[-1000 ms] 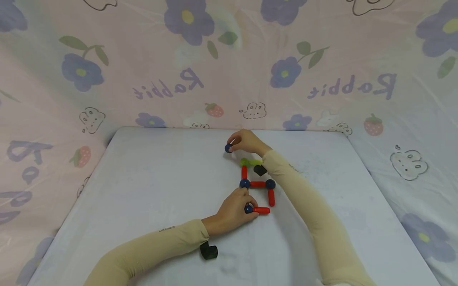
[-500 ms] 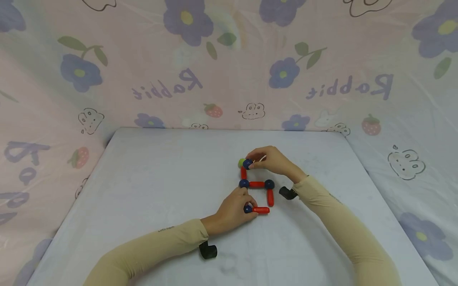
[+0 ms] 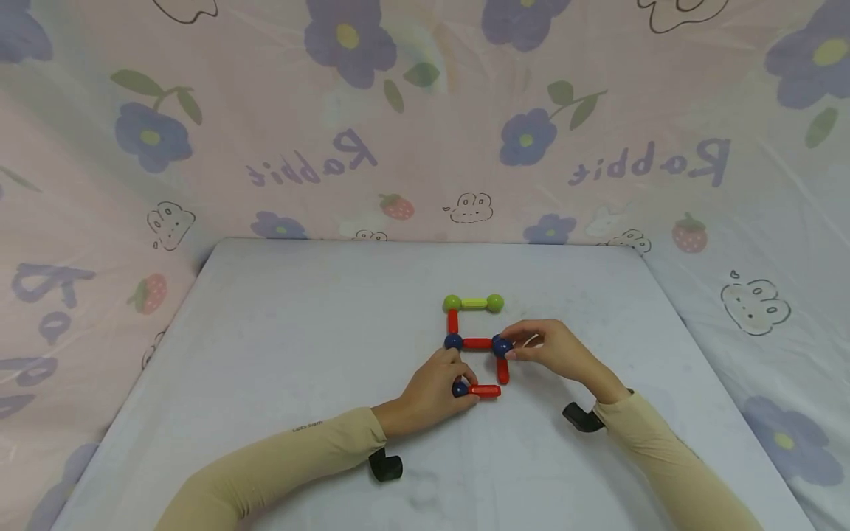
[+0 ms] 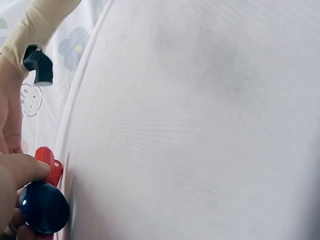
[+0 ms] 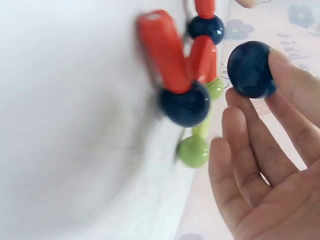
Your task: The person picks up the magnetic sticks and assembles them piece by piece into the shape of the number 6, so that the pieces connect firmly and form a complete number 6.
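Note:
My right hand (image 3: pixel 554 350) pinches a loose dark-blue ball (image 5: pixel 251 69) between thumb and fingertips. In the right wrist view this ball is apart from the blue corner ball (image 5: pixel 185 104) of a ball-and-rod figure on the table. Below that corner a red rod (image 3: pixel 502 371) hangs toward me. Another red rod (image 3: pixel 477 344) links it to a second blue ball (image 3: pixel 454 341). My left hand (image 3: pixel 428 394) curls around a blue ball (image 4: pixel 44 207) at the near end, its thumb against a red rod (image 4: pixel 45 157). A red rod (image 3: pixel 485 391) points right from there.
At the figure's far end, two green balls, the left one (image 3: pixel 452 302) and the right one (image 3: pixel 495 303), are joined by a yellow-green rod (image 3: pixel 474 303). Black wrist-camera mounts (image 3: pixel 387 466) stick out below both sleeves. A printed cloth (image 3: pixel 425 133) stands behind the white table (image 3: pixel 319 310).
My right hand has brought the blue ball from beyond the green end toward me and to the right, now over the blue corner. My left hand has stayed in place.

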Motion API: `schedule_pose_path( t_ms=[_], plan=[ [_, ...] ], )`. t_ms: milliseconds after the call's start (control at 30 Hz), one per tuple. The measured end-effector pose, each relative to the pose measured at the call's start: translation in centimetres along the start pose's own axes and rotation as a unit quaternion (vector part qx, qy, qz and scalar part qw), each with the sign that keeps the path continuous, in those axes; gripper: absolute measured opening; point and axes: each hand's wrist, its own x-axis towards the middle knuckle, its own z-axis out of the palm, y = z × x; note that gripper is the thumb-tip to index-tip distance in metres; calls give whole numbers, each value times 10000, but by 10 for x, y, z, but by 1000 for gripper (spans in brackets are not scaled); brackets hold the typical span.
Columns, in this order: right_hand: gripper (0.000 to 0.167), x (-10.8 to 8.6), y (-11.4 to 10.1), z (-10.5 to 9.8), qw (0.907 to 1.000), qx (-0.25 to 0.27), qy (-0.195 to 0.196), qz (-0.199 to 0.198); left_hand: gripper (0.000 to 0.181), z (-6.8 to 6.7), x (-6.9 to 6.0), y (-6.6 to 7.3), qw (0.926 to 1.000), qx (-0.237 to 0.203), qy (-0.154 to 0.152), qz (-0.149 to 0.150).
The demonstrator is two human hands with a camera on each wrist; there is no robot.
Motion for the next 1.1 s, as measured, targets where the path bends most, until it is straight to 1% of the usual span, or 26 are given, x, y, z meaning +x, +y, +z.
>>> schedule_pose_path(
  t_ms=[100, 200, 367, 533, 633, 900, 1100],
  plan=[
    [32, -16, 7, 3, 10000, 7, 21, 87, 21, 0, 0, -1, 10000, 14, 1, 27],
    [32, -30, 10, 7, 9998, 139, 38, 135, 20, 0, 0, -2, 10000, 18, 9, 58],
    [34, -45, 12, 17, 9992, 324, 53, 241, 21, 1, -1, -2, 10000, -8, 58, 75],
    [33, -51, 13, 25, 9985, 383, 174, 343, 22, 1, -1, -2, 9999, 69, 82, 128],
    [33, -52, 13, 28, 9983, 414, 220, 336, 22, 1, 0, -2, 9999, 41, 34, 99],
    [30, -52, 13, 34, 9983, 500, 148, 262, 21, 0, 0, -2, 10000, -28, -57, 39],
    [30, -52, 16, 37, 9987, 444, 158, 216, 20, -2, 2, -2, 9999, -74, -123, 30]
  ],
)
